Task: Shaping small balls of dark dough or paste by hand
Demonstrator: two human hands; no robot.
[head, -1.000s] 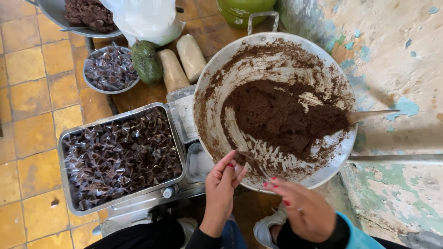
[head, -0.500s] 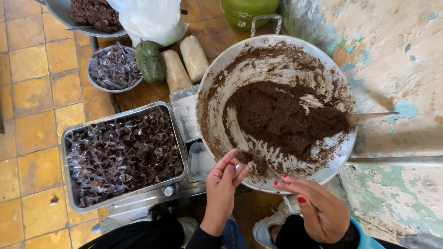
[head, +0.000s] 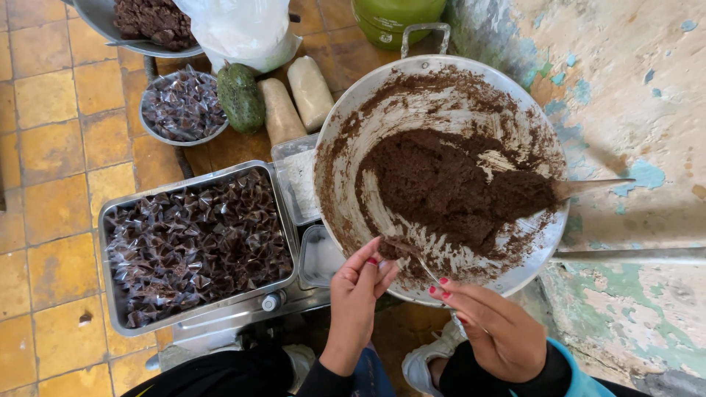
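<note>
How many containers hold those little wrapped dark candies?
2. A rectangular metal tray at the left is full of them, and a small round bowl sits above it. More could lie outside the picture.

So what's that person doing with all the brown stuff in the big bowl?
A person is scooping a little brown paste from the near edge of a big metal bowl. The right hand holds a thin spoon, and the left hand pinches the paste at its tip. Beside the bowl sits a metal tray full of small dark wrapped pieces.
</note>
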